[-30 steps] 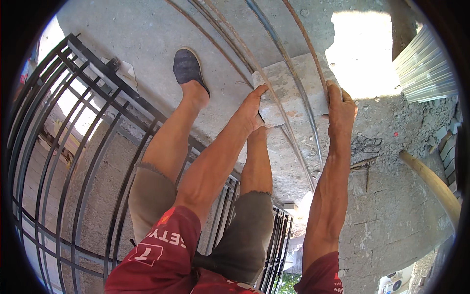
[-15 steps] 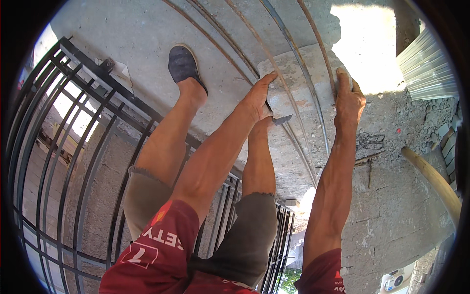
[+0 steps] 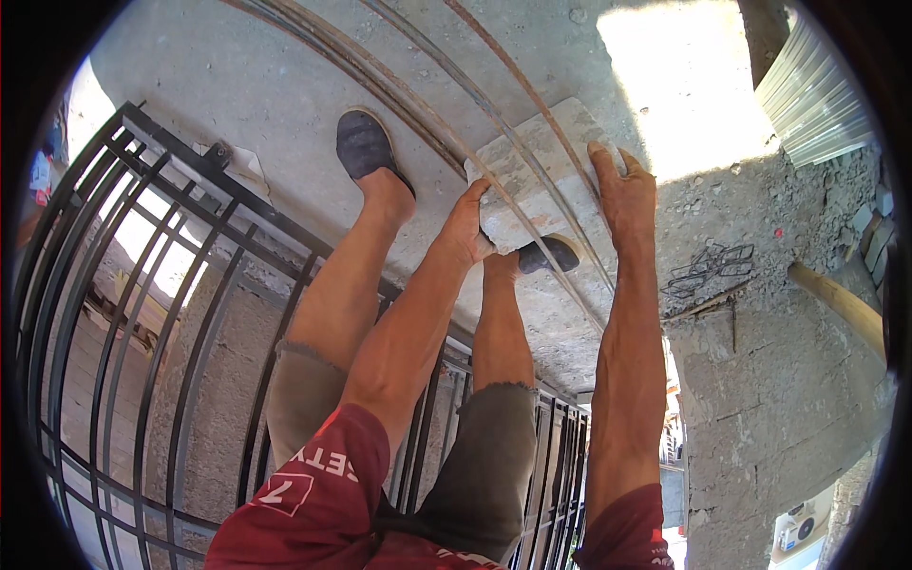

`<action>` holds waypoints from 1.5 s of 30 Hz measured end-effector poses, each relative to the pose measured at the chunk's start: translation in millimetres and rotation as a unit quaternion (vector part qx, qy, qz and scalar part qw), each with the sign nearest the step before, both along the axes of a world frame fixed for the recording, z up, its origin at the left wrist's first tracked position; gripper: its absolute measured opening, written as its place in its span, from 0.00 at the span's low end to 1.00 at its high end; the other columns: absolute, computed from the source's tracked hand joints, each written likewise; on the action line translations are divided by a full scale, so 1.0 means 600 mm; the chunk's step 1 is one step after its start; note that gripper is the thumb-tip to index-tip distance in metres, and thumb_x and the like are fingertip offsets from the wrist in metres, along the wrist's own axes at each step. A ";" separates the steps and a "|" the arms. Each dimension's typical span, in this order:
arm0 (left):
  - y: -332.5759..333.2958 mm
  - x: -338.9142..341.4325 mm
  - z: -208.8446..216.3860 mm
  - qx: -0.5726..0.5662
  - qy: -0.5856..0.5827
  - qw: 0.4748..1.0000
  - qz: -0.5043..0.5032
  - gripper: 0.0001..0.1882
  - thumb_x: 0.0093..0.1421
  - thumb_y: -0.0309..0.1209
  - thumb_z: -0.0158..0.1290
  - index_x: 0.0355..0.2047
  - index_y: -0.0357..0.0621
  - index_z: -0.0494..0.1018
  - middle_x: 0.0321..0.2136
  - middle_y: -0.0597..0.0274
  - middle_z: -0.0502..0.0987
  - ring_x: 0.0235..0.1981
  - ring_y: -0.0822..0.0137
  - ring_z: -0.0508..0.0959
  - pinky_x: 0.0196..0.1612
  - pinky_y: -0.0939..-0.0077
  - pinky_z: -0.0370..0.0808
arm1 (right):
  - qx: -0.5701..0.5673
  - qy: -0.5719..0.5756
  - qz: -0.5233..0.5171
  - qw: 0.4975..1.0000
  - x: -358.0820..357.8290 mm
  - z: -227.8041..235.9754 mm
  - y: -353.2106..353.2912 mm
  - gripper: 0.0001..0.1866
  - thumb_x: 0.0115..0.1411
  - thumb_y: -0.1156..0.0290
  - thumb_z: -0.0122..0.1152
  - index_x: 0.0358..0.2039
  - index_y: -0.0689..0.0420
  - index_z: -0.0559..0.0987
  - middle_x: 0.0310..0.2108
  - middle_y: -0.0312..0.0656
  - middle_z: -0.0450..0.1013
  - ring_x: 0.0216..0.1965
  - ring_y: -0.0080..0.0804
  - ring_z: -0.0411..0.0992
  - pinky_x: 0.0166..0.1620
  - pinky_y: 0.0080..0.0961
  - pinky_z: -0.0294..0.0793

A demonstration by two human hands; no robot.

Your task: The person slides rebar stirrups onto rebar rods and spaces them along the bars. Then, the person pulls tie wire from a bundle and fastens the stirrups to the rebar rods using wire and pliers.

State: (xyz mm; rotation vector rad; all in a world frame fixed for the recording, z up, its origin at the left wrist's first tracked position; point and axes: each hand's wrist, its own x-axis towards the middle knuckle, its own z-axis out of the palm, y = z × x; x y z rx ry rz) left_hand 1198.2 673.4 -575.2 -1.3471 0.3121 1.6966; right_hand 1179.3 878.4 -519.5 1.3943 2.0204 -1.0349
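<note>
**Concrete slab held at both ends over steel rods**

The slab [image 3: 541, 180], a flat grey piece of concrete, sat near the 12 o'clock part of the head view, above the person's feet. It lay tilted, its long axis running from 7 toward 1 o'clock. Several steel rods [image 3: 418, 104] crossed over its top face.

Left hand [image 3: 467, 228]: fingers curled around the slab's lower left corner, thumb on the upper edge, closed firmly on it. Right hand [image 3: 622, 185]: laid along the slab's right edge at 3 o'clock of the piece, fingers extended upward and pressed to its side, partly wrapped; how far they reached under could not be told.

Judgement on handling: rigid, rough and heavy for its size, since both forearms were straight and taut. The gritty surface should have given good friction, so slipping seemed unlikely. Edges looked chipped and brittle; corners might crumble under point load. Opposite short ends appeared the best hold.

Nearby: dark shoe [image 3: 363, 142] at 11 o'clock of the slab, black railing [image 3: 142, 313] at 9 o'clock, concrete floor [image 3: 237, 76] beneath.
</note>
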 end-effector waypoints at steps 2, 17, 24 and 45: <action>0.001 -0.001 0.012 0.003 0.007 1.000 0.010 0.24 0.61 0.40 0.48 0.52 0.37 0.64 0.46 0.48 0.72 0.47 0.54 0.74 0.51 0.58 0.72 | 0.002 0.004 0.006 1.000 0.006 -0.005 -0.001 0.41 0.48 0.46 0.60 0.48 0.73 0.71 0.45 0.66 0.70 0.50 0.51 0.70 0.52 0.33 0.67; -0.035 -0.019 0.084 -0.393 0.489 0.725 -0.284 0.20 0.63 0.41 0.48 0.43 0.34 0.73 0.42 0.56 0.75 0.43 0.67 0.72 0.48 0.72 0.67 | 0.082 0.053 -0.041 0.994 0.062 0.019 -0.052 0.42 0.51 0.44 0.61 0.51 0.72 0.65 0.39 0.60 0.72 0.40 0.50 0.74 0.43 0.37 0.71; 0.046 0.012 0.081 -0.376 0.484 0.689 -0.386 0.11 0.59 0.33 0.53 0.29 0.35 0.73 0.23 0.55 0.74 0.24 0.70 0.72 0.29 0.74 0.69 | 0.123 0.101 0.109 0.981 0.219 0.014 0.010 0.12 0.56 0.66 0.58 0.25 0.63 0.75 0.23 0.50 0.71 0.26 0.49 0.70 0.30 0.40 0.67; -0.025 -0.001 0.097 -0.386 0.536 0.632 -0.404 0.11 0.60 0.30 0.50 0.29 0.32 0.73 0.22 0.54 0.73 0.26 0.68 0.73 0.32 0.74 0.69 | 0.052 0.008 0.211 0.976 0.196 -0.003 0.037 0.17 0.60 0.59 0.52 0.28 0.62 0.74 0.28 0.56 0.72 0.32 0.55 0.70 0.35 0.44 0.67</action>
